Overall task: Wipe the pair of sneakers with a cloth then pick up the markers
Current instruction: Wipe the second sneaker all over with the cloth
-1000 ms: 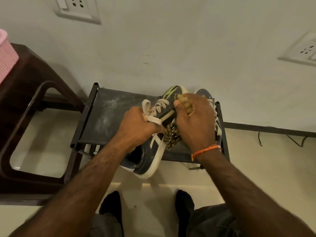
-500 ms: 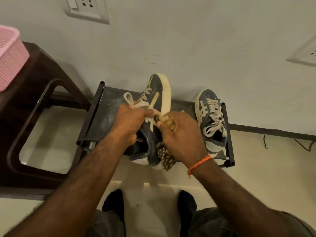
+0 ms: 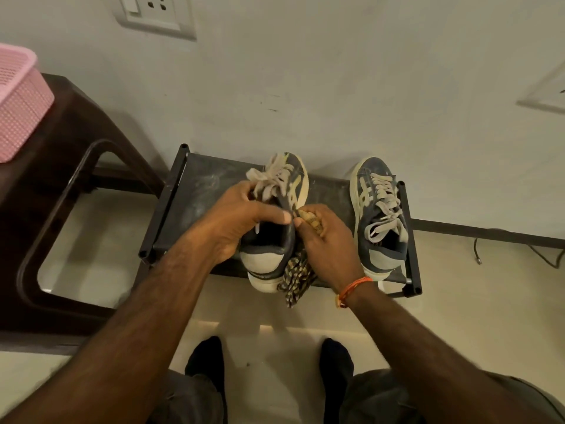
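Centre of frame: left hand grips the near sneaker at its collar, fingers curled over the opening w/ the laces. Sneaker is tilted, heel toward the camera, over the dark shoe rack. Right hand is wrapped round a checked cloth, pressing it vs. the shoe's side; cloth tail hangs below the heel. Second sneaker sits upright on the rack's right end, apart from both hands. Pink basket on a brown stool, upper left. Wall socket at top. No markers visible.
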